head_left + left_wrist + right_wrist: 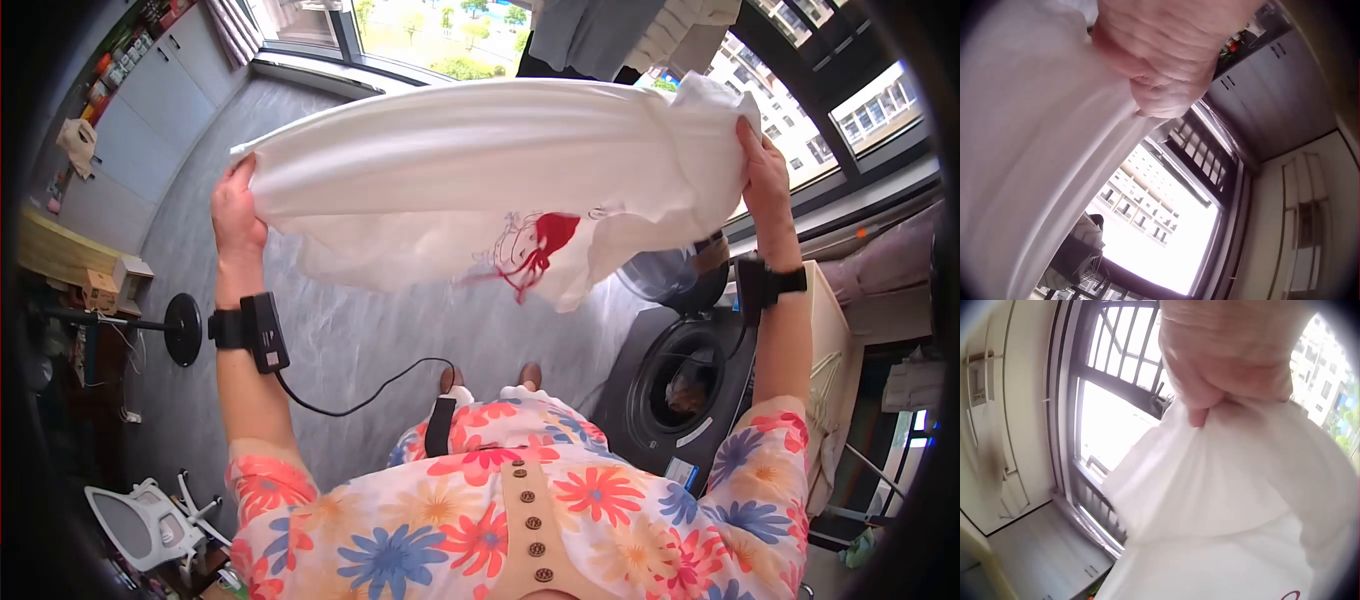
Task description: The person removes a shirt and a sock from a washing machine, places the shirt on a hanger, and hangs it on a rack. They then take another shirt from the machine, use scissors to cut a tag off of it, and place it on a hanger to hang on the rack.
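Observation:
A white garment [430, 170] with a red-and-black cartoon print is stretched wide between both hands, its lower part hanging loose. At one end my left hand [238, 215] grips the edge, thumb on the near side. My right hand [766, 175] pinches the other end, where the fabric bunches up. From the left wrist view, the left hand [1166, 56] has the cloth [1041, 144] falling in long folds beneath it. The right wrist view has gathers in the fabric [1210, 487] spreading from under the right hand [1229, 356]; most of the fingers are hidden there.
A dark front-loading washing machine [625, 380] stands at right with its round door [665, 272] swung open and something inside its drum. Clothes [610, 35] hang by the windows ahead. Left are cabinets [165, 100], a black round stand base [183, 328] and a white chair [150, 525].

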